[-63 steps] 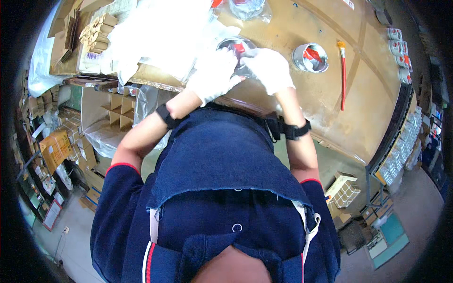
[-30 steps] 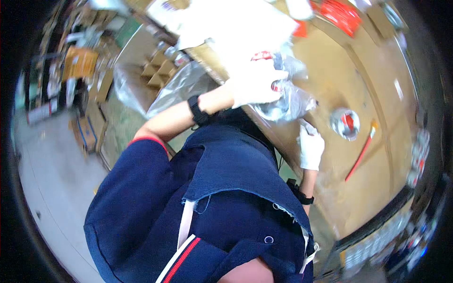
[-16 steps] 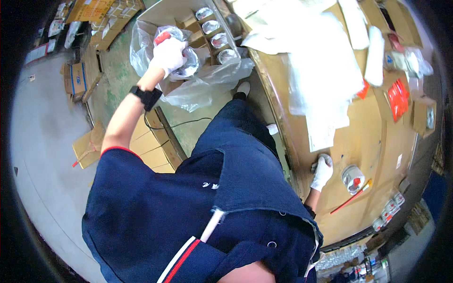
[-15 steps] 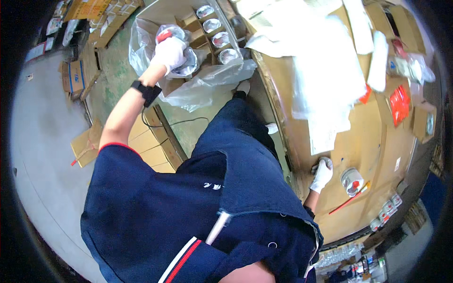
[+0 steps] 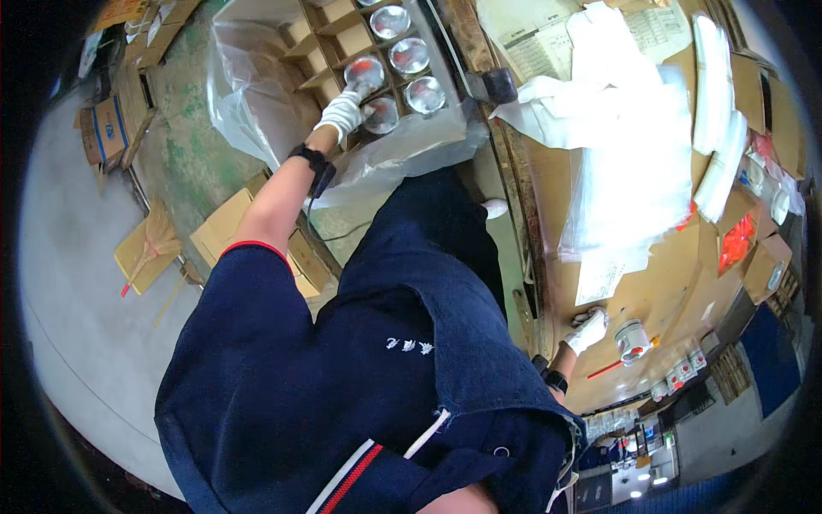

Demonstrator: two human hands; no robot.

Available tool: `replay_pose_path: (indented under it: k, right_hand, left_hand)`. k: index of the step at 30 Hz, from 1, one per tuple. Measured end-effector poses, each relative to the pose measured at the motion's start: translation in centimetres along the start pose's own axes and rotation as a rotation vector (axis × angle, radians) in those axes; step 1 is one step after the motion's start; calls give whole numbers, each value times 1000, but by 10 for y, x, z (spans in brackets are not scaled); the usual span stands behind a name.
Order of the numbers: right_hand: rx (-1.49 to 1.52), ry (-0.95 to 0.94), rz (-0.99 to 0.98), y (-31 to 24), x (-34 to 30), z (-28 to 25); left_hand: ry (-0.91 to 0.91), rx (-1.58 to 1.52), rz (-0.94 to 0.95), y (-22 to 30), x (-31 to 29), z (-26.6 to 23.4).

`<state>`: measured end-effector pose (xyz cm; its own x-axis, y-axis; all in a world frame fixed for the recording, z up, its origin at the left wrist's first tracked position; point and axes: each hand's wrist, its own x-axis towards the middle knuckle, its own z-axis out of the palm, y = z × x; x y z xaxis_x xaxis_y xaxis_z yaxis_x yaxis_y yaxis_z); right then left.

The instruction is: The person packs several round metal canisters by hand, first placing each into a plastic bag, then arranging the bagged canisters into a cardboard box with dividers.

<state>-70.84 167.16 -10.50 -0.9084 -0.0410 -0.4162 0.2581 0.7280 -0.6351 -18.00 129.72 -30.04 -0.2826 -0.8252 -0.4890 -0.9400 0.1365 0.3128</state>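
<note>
My left hand (image 5: 342, 116), in a white glove, reaches down into a divided carton (image 5: 462, 73) lined with clear plastic. Its fingers close at the near side of a shiny piston (image 5: 364, 74) with a red spot on top; the fingertips are partly hidden. Just below sits another wrapped piston (image 5: 380, 116) in its compartment, close against the hand. Resting on the table at the right, my gloved right hand (image 5: 588, 331) has its fingers curled, and whatever may be inside them is hidden. Beside it stands a bare silver piston (image 5: 632, 341) with a red mark.
Several wrapped pistons, one at the edge (image 5: 424, 95), fill the carton's right column. Clear plastic bags (image 5: 629, 188) and papers lie on the brown table (image 5: 548, 283). A red stick (image 5: 605, 370) lies near the bare piston. Cartons (image 5: 224, 224) and a broom (image 5: 158, 231) are at floor level.
My left hand has moved right and lower into the carton, and the two pistons by it now sit in compartments. My right hand stays on the table; the whole view has shifted.
</note>
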Motion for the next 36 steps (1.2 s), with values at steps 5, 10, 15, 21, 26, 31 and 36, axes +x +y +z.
replay_pose_path:
  k: [5,10,15,21,26,31,36]
  right_hand:
    - [-5,40,20,5,-2,0]
    - [-268,44,-491,71,41,-23]
    - [-10,-182,-40,25,7,-12]
    - [176,-507,-60,27,-1,-51]
    - [62,-552,-89,59,-1,-93]
    - [155,-355,-153,47,10,-141]
    - [-92,313,-603,10,55,-176]
  left_hand:
    - [76,61,-64,11,-20,-30]
    - [560,-149,263,160,-46,-93]
    - [511,-163,1016,337,-103,-93]
    - [386,190,1034,467,-144,-33]
    - [433,205,1047,485,-172,-3]
    - [407,380,852,486,-149,19]
    - [440,471,849,481,-138,24]
